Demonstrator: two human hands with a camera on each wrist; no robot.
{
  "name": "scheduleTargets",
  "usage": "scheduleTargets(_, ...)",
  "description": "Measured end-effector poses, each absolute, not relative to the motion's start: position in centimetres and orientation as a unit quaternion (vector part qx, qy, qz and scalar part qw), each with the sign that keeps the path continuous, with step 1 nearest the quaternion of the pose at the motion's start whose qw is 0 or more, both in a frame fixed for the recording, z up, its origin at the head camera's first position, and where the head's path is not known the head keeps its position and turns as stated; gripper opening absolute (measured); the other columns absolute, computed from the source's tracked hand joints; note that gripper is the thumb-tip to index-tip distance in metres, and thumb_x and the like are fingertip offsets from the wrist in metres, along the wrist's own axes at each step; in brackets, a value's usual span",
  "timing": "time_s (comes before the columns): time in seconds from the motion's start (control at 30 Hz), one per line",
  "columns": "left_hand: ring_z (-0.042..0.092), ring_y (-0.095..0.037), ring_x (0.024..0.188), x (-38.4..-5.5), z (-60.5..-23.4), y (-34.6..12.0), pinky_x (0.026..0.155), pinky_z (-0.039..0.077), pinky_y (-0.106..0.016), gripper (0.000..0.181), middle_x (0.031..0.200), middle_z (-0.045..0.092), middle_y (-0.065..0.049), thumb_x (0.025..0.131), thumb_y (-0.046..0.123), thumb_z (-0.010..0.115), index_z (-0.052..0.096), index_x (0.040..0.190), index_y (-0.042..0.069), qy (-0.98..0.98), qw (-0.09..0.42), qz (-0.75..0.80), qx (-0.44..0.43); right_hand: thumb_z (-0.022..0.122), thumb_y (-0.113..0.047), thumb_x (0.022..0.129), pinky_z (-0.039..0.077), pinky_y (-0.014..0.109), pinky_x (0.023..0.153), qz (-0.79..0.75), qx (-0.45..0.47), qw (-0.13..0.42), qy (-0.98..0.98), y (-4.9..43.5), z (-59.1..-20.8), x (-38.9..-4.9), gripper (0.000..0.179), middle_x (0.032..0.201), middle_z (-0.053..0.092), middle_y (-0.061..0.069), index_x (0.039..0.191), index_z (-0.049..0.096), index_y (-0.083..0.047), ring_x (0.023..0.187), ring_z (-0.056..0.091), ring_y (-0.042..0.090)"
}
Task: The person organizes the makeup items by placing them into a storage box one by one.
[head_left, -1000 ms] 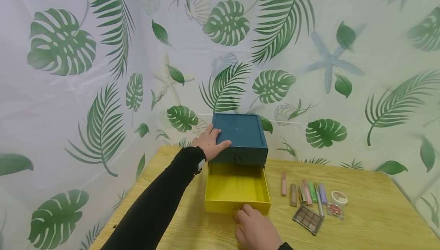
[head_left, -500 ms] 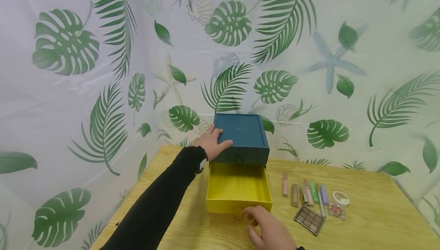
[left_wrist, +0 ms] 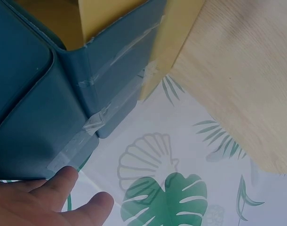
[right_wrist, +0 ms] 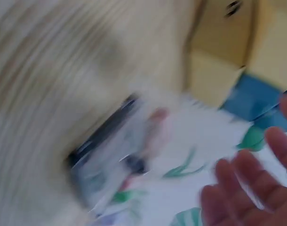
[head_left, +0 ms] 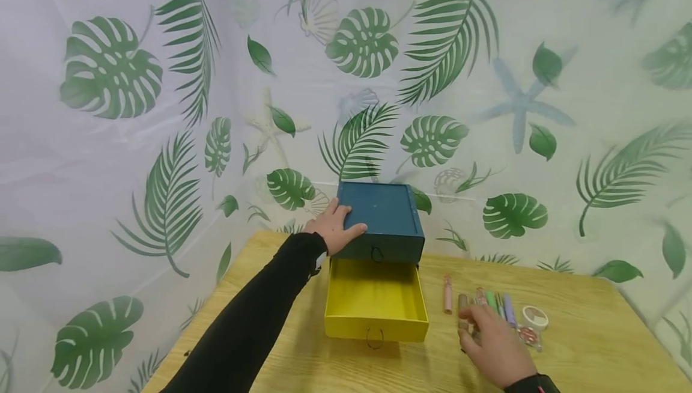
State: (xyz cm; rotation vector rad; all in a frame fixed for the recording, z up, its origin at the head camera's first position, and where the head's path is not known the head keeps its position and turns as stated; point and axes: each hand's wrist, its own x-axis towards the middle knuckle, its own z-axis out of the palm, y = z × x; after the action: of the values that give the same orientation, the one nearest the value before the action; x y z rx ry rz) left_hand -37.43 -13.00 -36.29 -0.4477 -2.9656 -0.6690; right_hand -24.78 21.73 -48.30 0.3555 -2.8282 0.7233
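A teal box [head_left: 382, 219] stands at the back of the wooden table [head_left: 584, 351], with its yellow drawer [head_left: 375, 303] pulled out and nothing in it. My left hand [head_left: 332, 228] rests flat on the box's top left corner; the left wrist view shows the teal box [left_wrist: 49, 94] from the side with my fingers [left_wrist: 63, 181] against it. My right hand [head_left: 489, 339] hovers with loose fingers over a row of lipstick tubes [head_left: 486, 303] and covers the eyeshadow palette. The right wrist view is badly blurred; spread fingers [right_wrist: 247, 188] hold nothing.
Small round compacts [head_left: 532, 321] lie to the right of the tubes. A pink tube [head_left: 447, 294] lies nearest the drawer. A leaf-print curtain [head_left: 162, 140] hangs close behind and left of the table. The table's left edge runs beside my left sleeve [head_left: 254, 327].
My right hand has left the drawer's front ring pull and moved right over the cosmetics. The drawer stays pulled out; my left hand has stayed on the box.
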Motion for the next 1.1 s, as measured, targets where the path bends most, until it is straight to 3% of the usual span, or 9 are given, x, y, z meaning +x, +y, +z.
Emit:
scheduleTargets(0.1,0.029,-0.034,0.149,-37.5,-36.3,-12.9,0.119,0.031,-0.059,0.074,0.168,0.016,-0.014,0.101,0.062,0.048,0.037,0.158,0.016,-0.964,0.037,-0.215,-0.149,0.07,-0.02,0.093,0.058,0.048,0.074,0.209,0.102,0.046,-0.972,23.7,-49.6,-25.9,0.029,0.114,0.06,0.014,0.118,0.064,-0.007,0.098,0.062,0.031)
scheduleTargets(0.33,0.028,-0.033,0.15,-37.1,-36.0,-13.0,0.12,0.031,-0.057,0.074,0.168,0.016,-0.013,0.101,0.062,0.049,0.038,0.158,0.016,-0.964,0.032,-0.219,-0.148,0.077,-0.036,0.089,0.059,0.051,0.068,0.179,0.058,-0.058,-0.98,25.2,-51.9,-26.5,0.046,0.116,0.061,0.021,0.121,0.065,-0.005,0.093,0.063,0.037)
scheduleTargets(0.47,0.027,-0.033,0.15,-37.3,-36.0,-13.0,0.121,0.03,-0.056,0.075,0.168,0.015,-0.012,0.101,0.063,0.047,0.036,0.159,0.017,-0.965,0.032,-0.216,-0.148,0.078,-0.033,0.086,0.059,0.057,0.072,0.16,0.06,-0.062,-0.983,25.4,-52.3,-26.6,0.044,0.118,0.061,0.023,0.12,0.066,-0.008,0.096,0.062,0.042)
scheduleTargets(0.63,0.026,-0.033,0.15,-37.2,-35.8,-13.0,0.122,0.028,-0.057,0.075,0.169,0.015,-0.012,0.101,0.063,0.048,0.036,0.159,0.017,-0.964,0.034,-0.221,-0.146,0.08,-0.031,0.085,0.056,0.048,0.062,0.158,0.065,-0.065,-0.983,25.4,-52.2,-26.8,0.041,0.109,0.062,0.018,0.118,0.065,-0.012,0.081,0.063,0.031)
scheduleTargets(0.83,0.027,-0.034,0.15,-37.0,-35.7,-13.1,0.121,0.029,-0.058,0.074,0.168,0.017,-0.013,0.101,0.061,0.05,0.038,0.158,0.016,-0.963,0.034,-0.224,-0.145,0.072,-0.017,0.089,0.045,0.038,0.052,0.191,0.061,-0.075,-0.977,25.0,-51.9,-26.2,0.021,0.092,0.06,0.008,0.108,0.065,-0.017,0.063,0.054,0.021)
scheduleTargets(1.1,0.03,-0.034,0.149,-37.5,-36.3,-13.0,0.12,0.031,-0.058,0.073,0.168,0.016,-0.012,0.101,0.062,0.049,0.038,0.158,0.017,-0.964,0.038,-0.219,-0.143,0.07,-0.014,0.085,0.041,0.038,0.052,0.208,0.047,-0.092,-0.973,24.9,-51.7,-25.7,0.019,0.085,0.055,0.006,0.103,0.065,-0.017,0.063,0.051,0.023)
